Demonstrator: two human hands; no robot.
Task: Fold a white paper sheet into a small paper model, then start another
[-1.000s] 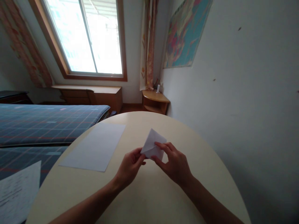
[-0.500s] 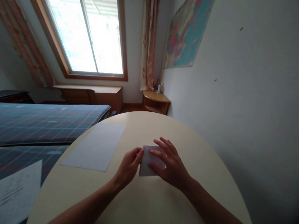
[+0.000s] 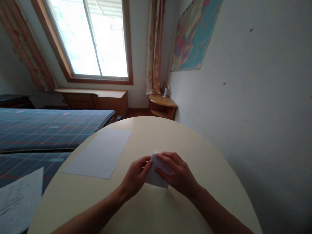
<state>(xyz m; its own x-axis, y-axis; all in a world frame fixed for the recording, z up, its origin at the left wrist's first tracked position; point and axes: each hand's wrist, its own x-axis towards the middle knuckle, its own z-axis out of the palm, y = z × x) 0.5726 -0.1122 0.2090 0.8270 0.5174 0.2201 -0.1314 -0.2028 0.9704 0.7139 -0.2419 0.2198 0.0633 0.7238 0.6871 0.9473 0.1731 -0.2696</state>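
A small folded piece of white paper (image 3: 156,177) lies on the round cream table (image 3: 156,208), near its middle. My left hand (image 3: 136,177) pinches the paper's left edge with curled fingers. My right hand (image 3: 179,175) presses on the paper's right part, fingers bent over it and hiding much of it. Both forearms reach in from the bottom of the view.
A flat white sheet (image 3: 99,152) lies on the table to the left of my hands. A printed page (image 3: 17,201) rests on the blue checked bed (image 3: 48,126) at left. A wall runs along the table's right side; a corner shelf (image 3: 162,105) stands behind.
One second ago the folded paper was held up off the table; since then it has been laid flat, and my right fingers have curled down over it.
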